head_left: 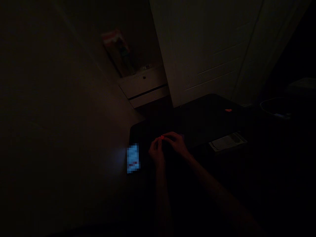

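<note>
In very dim light, my left hand (156, 150) and my right hand (176, 141) meet over a dark table (197, 117). Between their fingertips is a small bright red piece (162, 137), too small and dark to name. Both hands are closed in a pinch on it, the left from below and the right from the side. A dim purplish thing (182, 136) shows just beyond my right hand. Left of my hands, a lit, pixelated screen (133, 158) glows blue near the wall.
A second small red piece (228, 110) lies toward the table's far right. Nearer is a flat, pale-topped box or book (228, 142). Behind the table stand a drawer unit (148, 86) and a large pale panelled door (204, 49). A thin looped cable (265, 101) shows at right.
</note>
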{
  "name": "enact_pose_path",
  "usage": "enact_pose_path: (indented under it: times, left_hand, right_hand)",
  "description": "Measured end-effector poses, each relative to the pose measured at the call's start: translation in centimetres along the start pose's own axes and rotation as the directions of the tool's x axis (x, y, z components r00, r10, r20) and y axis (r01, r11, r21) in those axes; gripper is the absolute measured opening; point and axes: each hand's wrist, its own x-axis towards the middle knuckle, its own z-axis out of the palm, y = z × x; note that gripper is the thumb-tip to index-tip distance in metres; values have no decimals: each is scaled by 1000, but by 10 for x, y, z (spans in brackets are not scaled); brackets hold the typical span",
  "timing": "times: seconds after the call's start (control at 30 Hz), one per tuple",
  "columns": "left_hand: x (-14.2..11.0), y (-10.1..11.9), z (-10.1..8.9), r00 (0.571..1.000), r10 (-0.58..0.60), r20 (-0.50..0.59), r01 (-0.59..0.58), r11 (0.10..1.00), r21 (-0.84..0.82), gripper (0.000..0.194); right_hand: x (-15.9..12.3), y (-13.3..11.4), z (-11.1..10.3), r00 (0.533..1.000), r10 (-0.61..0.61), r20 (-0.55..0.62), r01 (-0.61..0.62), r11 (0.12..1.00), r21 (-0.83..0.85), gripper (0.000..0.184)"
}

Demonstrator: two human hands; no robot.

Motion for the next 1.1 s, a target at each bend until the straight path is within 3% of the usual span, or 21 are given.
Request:
enact_pose_path:
  times: [0.33, 0.7, 0.83, 1.1]
  left_hand:
    - [0, 1, 2, 1000, 1, 7, 0, 998, -58, 34]
    - [-1, 0, 0, 999, 39, 28, -38, 999, -27, 33]
    - [-1, 1, 1, 1000, -1, -8, 1, 1000, -25, 34]
    - [-1, -1, 1, 1000, -4, -18, 3, 997, -73, 37]
  right_hand:
    - [-1, 8, 0, 998, -16, 66, 19, 999, -48, 18]
    - [-1, 6, 2, 999, 49, 17, -48, 999, -23, 24]
    - [-1, 6, 3, 1000, 25, -6, -25, 996, -84, 17]
    - [-2, 0, 2, 997, -69, 43, 74, 990, -122, 21]
